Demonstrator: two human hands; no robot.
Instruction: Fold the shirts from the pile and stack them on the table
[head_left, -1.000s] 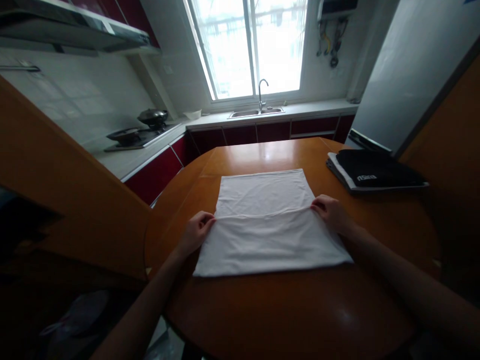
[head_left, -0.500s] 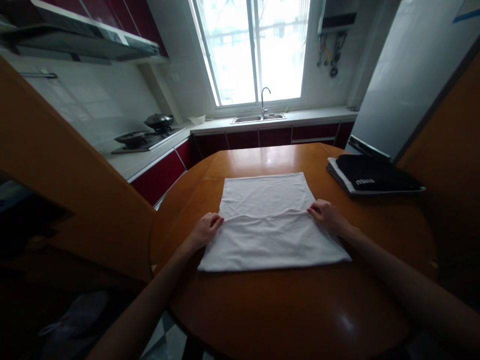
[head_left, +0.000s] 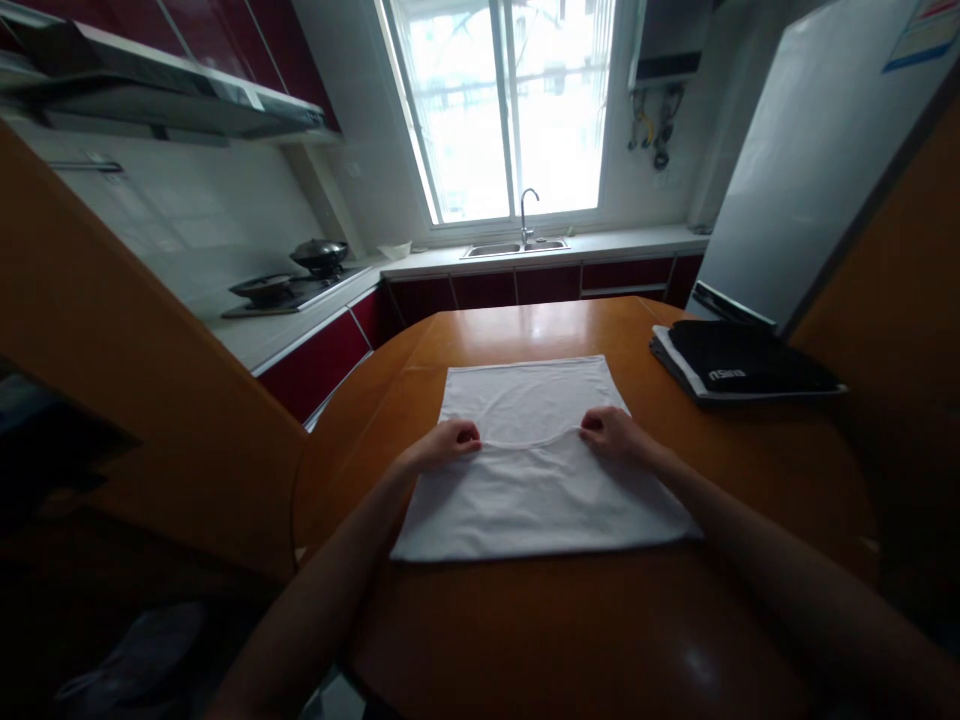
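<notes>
Here, left hand (head_left: 451, 441) and right hand (head_left: 613, 432) — both curled — pinch the white cloth (head_left: 536, 500).

On the surface (head_left: 570, 620), the cloth (head_left: 540, 495) lies beneath the fingers (head_left: 472, 438); right of them, the stack (head_left: 757, 360); beyond them, the sink (head_left: 491, 250); beyond, leftward, the pans (head_left: 320, 254).

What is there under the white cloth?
The white cloth lies on the wooden table, visible around its edges; the surface directly beneath is covered and cannot be seen.
</notes>
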